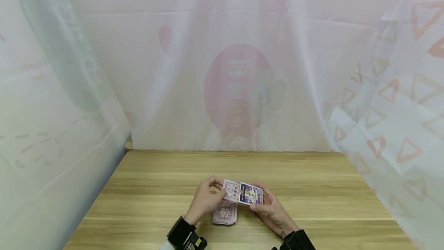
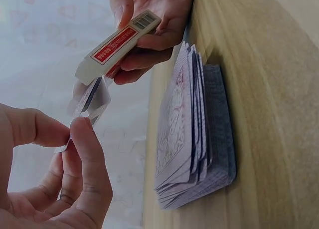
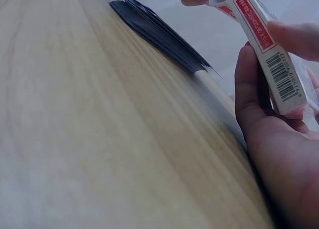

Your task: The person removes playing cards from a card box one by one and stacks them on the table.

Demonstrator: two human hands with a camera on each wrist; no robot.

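While the right hand [image 1: 272,209] holds a small white-and-red cardboard card box [image 2: 118,46] above the wooden table [image 1: 312,200], the left hand [image 1: 204,200] pinches what seems clear wrapping [image 2: 89,107] at its left end; a loose stack of patterned cards [image 1: 225,211] lies just near of them

head view above table [image 1: 312,188], wrist views close, sharing card pile [image 2: 192,134]

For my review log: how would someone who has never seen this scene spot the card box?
On the wooden table, near its front edge, find the right hand. It grips the card box, raised above the loose card pile; only the box has a barcode and red label.
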